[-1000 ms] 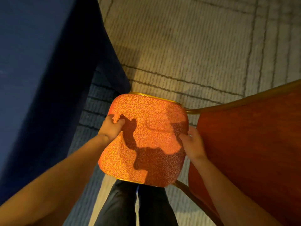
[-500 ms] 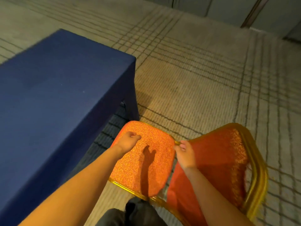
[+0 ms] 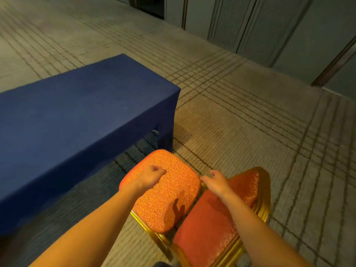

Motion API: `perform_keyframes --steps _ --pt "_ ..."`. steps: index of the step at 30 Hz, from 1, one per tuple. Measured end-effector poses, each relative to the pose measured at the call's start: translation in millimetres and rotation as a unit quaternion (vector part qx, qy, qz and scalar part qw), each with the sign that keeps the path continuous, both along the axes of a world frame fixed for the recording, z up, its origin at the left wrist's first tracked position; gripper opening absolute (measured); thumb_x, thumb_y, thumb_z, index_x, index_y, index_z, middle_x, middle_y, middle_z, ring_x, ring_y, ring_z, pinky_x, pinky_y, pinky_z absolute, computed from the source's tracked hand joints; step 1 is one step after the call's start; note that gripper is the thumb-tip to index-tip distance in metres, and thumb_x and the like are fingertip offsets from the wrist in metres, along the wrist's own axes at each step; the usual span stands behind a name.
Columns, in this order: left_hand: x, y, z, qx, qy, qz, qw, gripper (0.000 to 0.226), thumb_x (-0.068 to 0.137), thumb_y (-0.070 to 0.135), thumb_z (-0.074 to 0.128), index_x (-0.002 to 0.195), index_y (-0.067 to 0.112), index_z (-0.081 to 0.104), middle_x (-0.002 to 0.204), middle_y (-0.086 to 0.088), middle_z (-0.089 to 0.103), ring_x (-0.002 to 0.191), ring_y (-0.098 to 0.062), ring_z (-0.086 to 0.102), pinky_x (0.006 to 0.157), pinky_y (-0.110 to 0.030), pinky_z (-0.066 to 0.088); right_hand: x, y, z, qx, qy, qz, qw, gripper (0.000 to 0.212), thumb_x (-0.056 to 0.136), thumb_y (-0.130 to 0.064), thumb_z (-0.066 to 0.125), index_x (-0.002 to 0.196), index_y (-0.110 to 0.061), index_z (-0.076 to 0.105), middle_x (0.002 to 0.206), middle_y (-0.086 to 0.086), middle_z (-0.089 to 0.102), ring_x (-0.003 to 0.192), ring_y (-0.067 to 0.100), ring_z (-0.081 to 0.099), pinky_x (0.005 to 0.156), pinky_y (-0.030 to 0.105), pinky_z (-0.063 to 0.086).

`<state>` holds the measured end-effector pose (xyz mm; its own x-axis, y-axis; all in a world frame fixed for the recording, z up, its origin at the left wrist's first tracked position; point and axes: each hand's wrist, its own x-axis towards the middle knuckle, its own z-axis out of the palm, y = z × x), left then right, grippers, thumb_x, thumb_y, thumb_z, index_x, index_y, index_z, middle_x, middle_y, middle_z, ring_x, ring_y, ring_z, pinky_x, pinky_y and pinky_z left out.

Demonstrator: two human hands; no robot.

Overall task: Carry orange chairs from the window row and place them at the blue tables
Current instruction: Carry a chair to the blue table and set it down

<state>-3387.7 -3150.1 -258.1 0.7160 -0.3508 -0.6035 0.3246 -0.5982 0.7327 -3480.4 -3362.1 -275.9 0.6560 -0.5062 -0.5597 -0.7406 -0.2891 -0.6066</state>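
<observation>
Fingers [image 3: 160,170] of my left hand [image 3: 151,175] lay curled over the patterned pad [image 3: 179,182] of the orange chair [image 3: 169,199]. Nothing showed between them, and I could not tell whether they pressed on the pad or merely hovered. Fingers [image 3: 205,178] of my right hand [image 3: 217,181] were loosely bent at the pad's edge on the side away from the blue table [image 3: 77,112], where the pad met the red, gilt-framed panel [image 3: 212,218]. A true grasp could not be confirmed there either. Chair position: just beside the near corner of the blue table, the pad's far tip close to the draped corner but apart from it, on the striped carpet [image 3: 250,132]. Its feet were hidden, so contact with the floor was inferred, not seen. Step in hand, as I judged it: setting the chair down at the table, the carrying being done. Next move, as I judged it: both hands clear of the chair, perhaps a small turn to square it with the table's long side, then a walk away from the table to the window row, which lay out of view
</observation>
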Motion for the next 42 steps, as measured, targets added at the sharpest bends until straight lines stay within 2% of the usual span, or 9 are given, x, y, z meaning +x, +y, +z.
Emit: perform_keyframes --steps 5,14,20,24,28,32,34,38,42 --pt "-28.6 -25.2 -10.9 0.016 0.011 0.063 0.998 0.017 0.099 0.031 0.048 0.096 0.017 0.058 0.098 -0.008 0.054 0.088 -0.021 0.051 0.070 -0.030 0.041 9.9 -39.0 -4.2 -0.004 0.031 0.110 0.993 0.070 0.079 -0.039 0.063 0.137 -0.005 0.048 0.120 0.012 0.063 0.109 0.026 0.061 0.095 0.039 0.048" --pt "-95.1 -98.0 -25.8 0.051 0.023 0.245 0.968 0.016 0.096 0.025 0.054 0.090 0.010 0.056 0.071 -0.003 0.049 0.063 -0.015 0.044 0.050 -0.025 0.029 6.5 -103.7 18.9 -0.052 0.072 0.354 0.931 0.046 0.094 -0.031 0.056 0.130 -0.004 0.054 0.131 0.014 0.057 0.121 0.030 0.053 0.097 0.033 0.041" --pt "-129.8 -101.9 -40.0 0.078 0.044 0.312 0.946 0.021 0.096 0.028 0.055 0.100 0.007 0.057 0.085 -0.010 0.055 0.081 -0.023 0.052 0.071 -0.029 0.038 21.7 -113.6 -5.2 -0.068 0.111 0.437 0.890 0.054 0.090 -0.038 0.057 0.136 -0.010 0.050 0.138 0.011 0.053 0.124 0.029 0.051 0.100 0.036 0.041" --pt "-138.1 -98.3 -65.0 0.104 0.071 0.354 0.927 0.025 0.094 0.023 0.055 0.072 0.017 0.046 0.072 -0.003 0.047 0.084 -0.021 0.046 0.073 -0.028 0.033 37.0 -115.3 -24.0 -0.090 0.137 0.484 0.860 0.058 0.091 -0.042 0.055 0.138 -0.010 0.048 0.142 0.012 0.049 0.127 0.029 0.049 0.102 0.037 0.040" --pt "-149.8 -90.4 -99.5 0.129 0.125 0.363 0.914 0.032 0.092 0.026 0.056 0.107 -0.002 0.061 0.107 -0.019 0.064 0.103 -0.031 0.059 0.086 -0.035 0.045 50.3 -126.8 -42.0 -0.122 0.171 0.501 0.840 0.041 0.091 -0.027 0.058 0.126 -0.006 0.058 0.130 0.016 0.058 0.114 0.028 0.056 0.092 0.029 0.043" --pt "-157.9 -90.4 -118.0 0.164 0.150 0.351 0.910 0.036 0.093 0.024 0.053 0.110 -0.006 0.062 0.115 -0.026 0.064 0.107 -0.035 0.060 0.082 -0.034 0.046 54.8 -138.4 -61.7 -0.135 0.191 0.506 0.830 0.010 0.089 -0.022 0.058 0.090 -0.013 0.062 0.119 0.016 0.063 0.111 0.032 0.059 0.083 0.029 0.044" --pt "-161.1 -96.6 -113.6 0.174 0.158 0.341 0.910 0.039 0.095 0.026 0.053 0.118 -0.005 0.059 0.120 -0.025 0.062 0.110 -0.035 0.059 0.084 -0.033 0.044 55.1 -140.7 -69.9 -0.133 0.211 0.502 0.828 0.016 0.088 -0.024 0.059 0.075 -0.016 0.057 0.115 0.015 0.065 0.108 0.032 0.061 0.077 0.027 0.041" --pt "-164.1 -100.0 -117.7 0.224 0.208 0.296 0.905 0.047 0.092 0.029 0.057 0.129 0.000 0.053 0.131 -0.021 0.056 0.119 -0.033 0.054 0.094 -0.033 0.042 59.2 -143.2 -81.4 -0.149 0.250 0.525 0.800 0.044 0.084 -0.037 0.059 0.118 -0.009 0.061 0.125 0.016 0.062 0.112 0.031 0.060 0.081 0.028 0.044" --pt "-166.5 -94.2 -124.4 0.256 0.250 0.259 0.897 0.054 0.093 0.032 0.053 0.136 0.001 0.046 0.140 -0.020 0.049 0.127 -0.032 0.048 0.102 -0.035 0.038 68.2 -148.7 -89.9 -0.158 0.297 0.541 0.771 0.059 0.084 -0.042 0.063 0.132 -0.009 0.056 0.134 0.014 0.058 0.118 0.030 0.058 0.089 0.028 0.046"
